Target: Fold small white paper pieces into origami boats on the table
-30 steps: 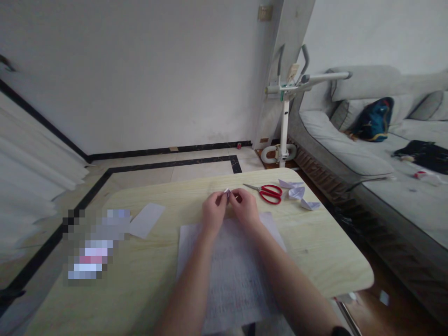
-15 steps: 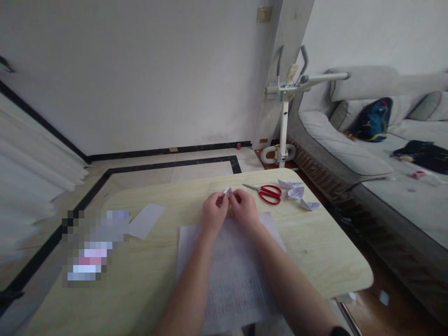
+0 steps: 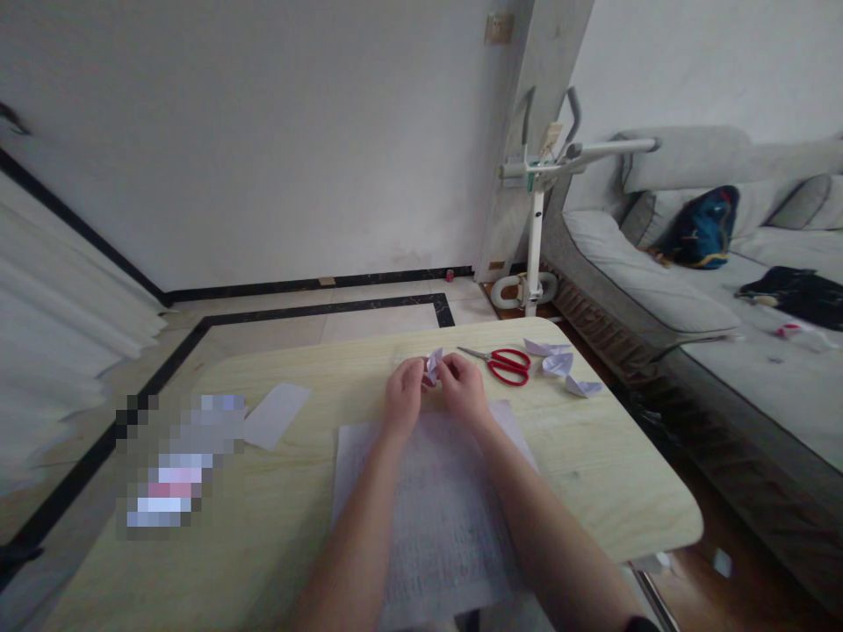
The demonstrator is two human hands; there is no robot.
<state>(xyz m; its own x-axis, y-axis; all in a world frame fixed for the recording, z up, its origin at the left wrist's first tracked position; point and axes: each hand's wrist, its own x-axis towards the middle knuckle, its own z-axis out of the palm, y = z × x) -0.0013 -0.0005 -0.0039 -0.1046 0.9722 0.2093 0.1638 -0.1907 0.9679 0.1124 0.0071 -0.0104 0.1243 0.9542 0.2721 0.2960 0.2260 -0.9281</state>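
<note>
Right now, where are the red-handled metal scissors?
In the head view, the red-handled metal scissors lie near the far edge of the pale wooden table, between the right hand and the folded white paper pieces.

A small folded paper (image 3: 433, 365) sits between the left fingers (image 3: 412, 374) and right fingers (image 3: 454, 367) over the worktop (image 3: 612, 491), a large sheet (image 3: 441, 527) lying beneath the forearms. Scissors (image 3: 508, 366) rest to the right, three folded pieces (image 3: 557, 364) just beyond; a loose slip (image 3: 277, 416) lies left. A sofa (image 3: 659, 281) stands right of the worktop.
</note>
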